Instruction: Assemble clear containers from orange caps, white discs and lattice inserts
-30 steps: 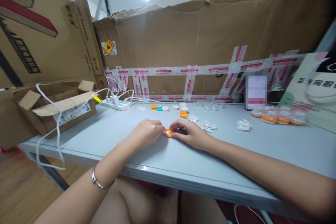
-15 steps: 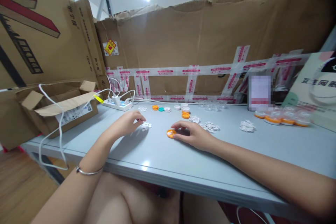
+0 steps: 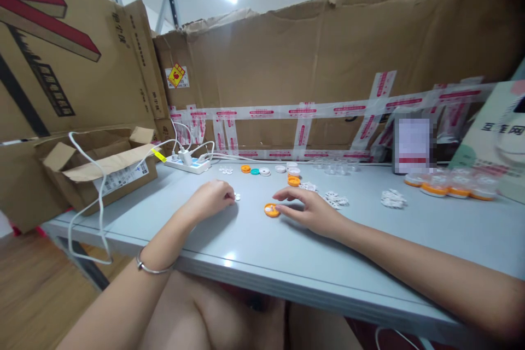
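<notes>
My left hand [image 3: 214, 198] is over the small white round pieces [image 3: 237, 197], hiding most of that pile. Its fingers are pinched together with their tips down at the table, and whatever is between them is hidden. A shallow round orange cap [image 3: 272, 210] lies on the table with small white parts inside. My right hand [image 3: 309, 209] rests just right of the cap, thumb and fingers apart. The thumb tip is at the cap's rim; whether it touches I cannot tell.
Behind my right hand are flat white plastic parts [image 3: 336, 200], with another heap [image 3: 393, 199] farther right. Round orange, teal and white caps [image 3: 264, 172] line the back. Clear domes on orange bases [image 3: 458, 185] stand right. A power strip [image 3: 187, 164] and open carton [image 3: 123, 172] are left.
My left hand has come down onto the white pieces and its fingers have closed together. My right thumb has eased back slightly from the orange cap. The whole view has shifted a little.
</notes>
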A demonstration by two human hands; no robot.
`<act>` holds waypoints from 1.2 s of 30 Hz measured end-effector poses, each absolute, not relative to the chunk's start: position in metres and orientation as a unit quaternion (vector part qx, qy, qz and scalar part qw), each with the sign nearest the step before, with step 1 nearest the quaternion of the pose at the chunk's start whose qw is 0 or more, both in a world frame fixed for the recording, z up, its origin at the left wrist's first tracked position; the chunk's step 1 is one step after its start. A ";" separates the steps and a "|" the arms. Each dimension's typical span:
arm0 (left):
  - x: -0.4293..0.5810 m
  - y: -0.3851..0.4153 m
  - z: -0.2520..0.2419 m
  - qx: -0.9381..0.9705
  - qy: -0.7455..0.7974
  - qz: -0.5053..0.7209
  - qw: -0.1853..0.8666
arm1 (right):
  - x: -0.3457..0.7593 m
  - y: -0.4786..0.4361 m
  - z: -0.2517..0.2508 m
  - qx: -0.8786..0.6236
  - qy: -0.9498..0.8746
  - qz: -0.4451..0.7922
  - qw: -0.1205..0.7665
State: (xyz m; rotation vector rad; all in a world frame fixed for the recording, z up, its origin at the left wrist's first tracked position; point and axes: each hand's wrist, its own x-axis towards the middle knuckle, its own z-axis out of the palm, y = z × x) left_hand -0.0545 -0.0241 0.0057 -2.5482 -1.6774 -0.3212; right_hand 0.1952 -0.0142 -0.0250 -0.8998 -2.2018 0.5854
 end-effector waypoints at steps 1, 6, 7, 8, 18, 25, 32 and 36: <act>-0.053 -0.025 0.005 -0.831 -0.545 -0.105 0.039 | 0.196 -0.014 -0.025 -0.345 -0.844 0.222 0.345; -0.045 -0.031 0.005 -0.851 -0.514 -0.106 0.029 | 0.197 -0.014 -0.025 -0.341 -0.836 0.216 0.373; -0.044 -0.031 0.005 -0.851 -0.513 -0.110 0.030 | 0.197 -0.014 -0.025 -0.339 -0.835 0.214 0.378; -0.043 -0.031 0.006 -0.849 -0.514 -0.115 0.033 | 0.197 -0.015 -0.025 -0.337 -0.835 0.213 0.381; -0.038 -0.021 -0.005 -0.825 -0.542 -0.153 0.034 | 0.196 -0.012 -0.026 -0.328 -0.835 0.208 0.389; -0.007 -0.042 0.011 -0.797 -0.522 -0.297 -0.056 | 0.196 -0.016 -0.022 -0.312 -0.826 0.184 0.432; 0.024 -0.057 0.010 -0.660 -0.465 -0.431 -0.404 | 0.197 -0.025 -0.018 -0.255 -0.841 0.147 0.454; 0.023 -0.055 0.006 -0.650 -0.462 -0.437 -0.416 | 0.197 -0.026 -0.019 -0.259 -0.836 0.141 0.464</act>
